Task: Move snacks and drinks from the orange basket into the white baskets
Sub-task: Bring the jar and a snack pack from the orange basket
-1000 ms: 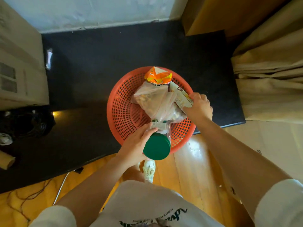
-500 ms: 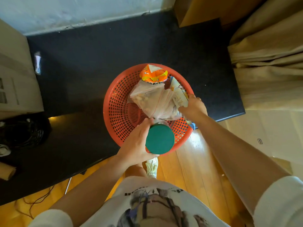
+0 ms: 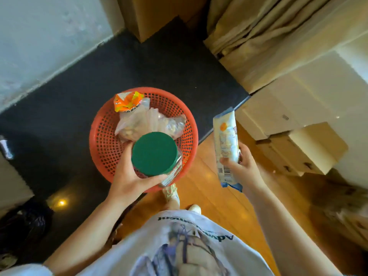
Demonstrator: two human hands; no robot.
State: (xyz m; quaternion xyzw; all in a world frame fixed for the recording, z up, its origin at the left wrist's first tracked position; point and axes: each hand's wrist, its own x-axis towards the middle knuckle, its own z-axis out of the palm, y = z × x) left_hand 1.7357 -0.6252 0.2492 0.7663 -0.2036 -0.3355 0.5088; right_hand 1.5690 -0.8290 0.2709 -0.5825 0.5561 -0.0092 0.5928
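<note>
I see my left hand [image 3: 127,176] curled around a clear jar with a green lid [image 3: 154,153], holding it above the near rim of the orange basket [image 3: 103,140]. The lid faces up at me and hides most of the jar's body. My right hand [image 3: 242,166] grips a pale snack packet [image 3: 226,140] by its lower half, upright, to the right of the basket and clear of it, over the wooden floor [image 3: 211,188]. The basket sits on the dark surface [image 3: 99,80], at its near right edge. Inside it lie a clear plastic bag of snacks [image 3: 147,122] in the middle and an orange packet [image 3: 126,101] against the far rim. Cardboard boxes [image 3: 304,150] stand to the right, with beige curtains [image 3: 258,30] beyond them.
</note>
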